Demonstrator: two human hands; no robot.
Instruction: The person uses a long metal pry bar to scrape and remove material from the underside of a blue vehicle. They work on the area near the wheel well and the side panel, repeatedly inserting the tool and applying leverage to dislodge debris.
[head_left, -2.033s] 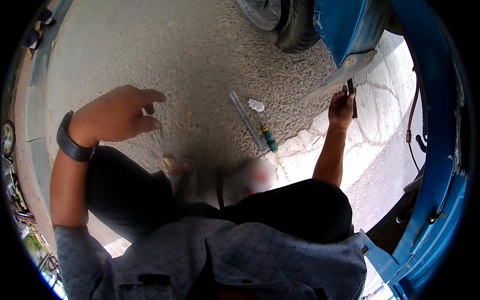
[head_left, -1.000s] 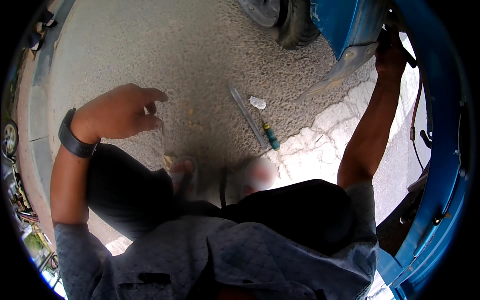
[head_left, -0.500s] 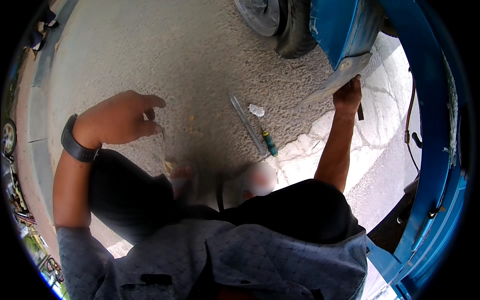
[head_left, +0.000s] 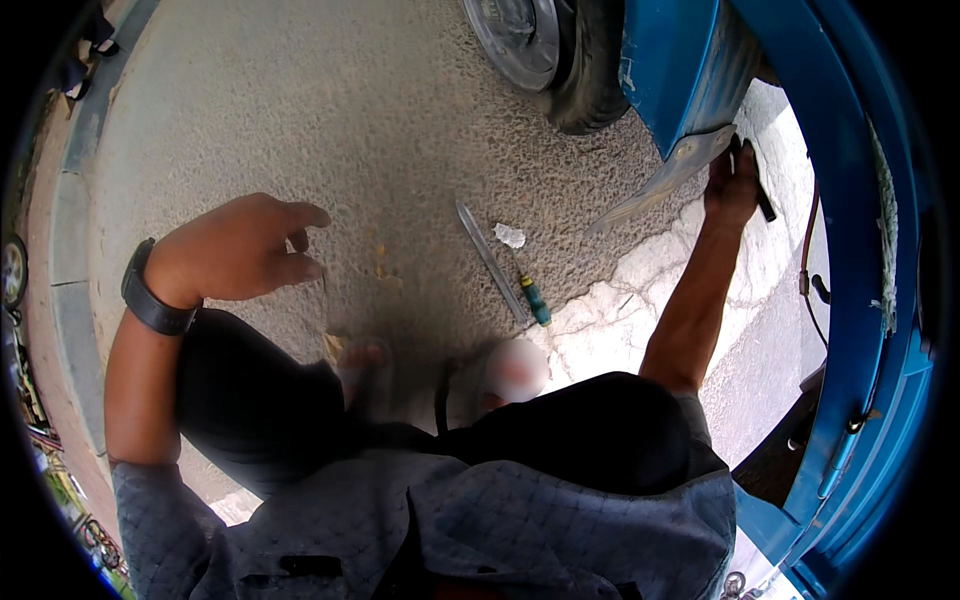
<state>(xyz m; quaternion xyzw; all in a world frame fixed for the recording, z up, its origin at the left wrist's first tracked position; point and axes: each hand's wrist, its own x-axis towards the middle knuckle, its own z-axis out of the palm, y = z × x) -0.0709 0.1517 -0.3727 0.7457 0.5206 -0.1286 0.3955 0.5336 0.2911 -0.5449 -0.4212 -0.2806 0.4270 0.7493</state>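
Blue painted panel point(head_left: 672, 75) is hanging at upper right, grey flap point(head_left: 660, 182) slanting down-left from its lower corner. Right hand point(head_left: 733, 192) is holding a dark bar point(head_left: 766, 203), fingers clamping around it; the bar is poking out slantwise on the hand's right side. Fingertips are sitting right by the flap's upper end; can't tell whether hand or bar is touching it.

Left hand point(head_left: 245, 248) is hovering out in front of the left knee, index finger and thumb pointing right and standing well apart. Black watch point(head_left: 150, 290) is sitting on that wrist.

On the ground between the hands, a narrow metal strip point(head_left: 490, 262) is lying at a slant. A green-and-yellow screwdriver point(head_left: 536, 303) is lying just beside its lower end, a whitish scrap point(head_left: 510, 236) near the tip. Black tyre point(head_left: 598, 90) is standing left of the panel. Blue frame point(head_left: 835, 145) is curving down the right side.
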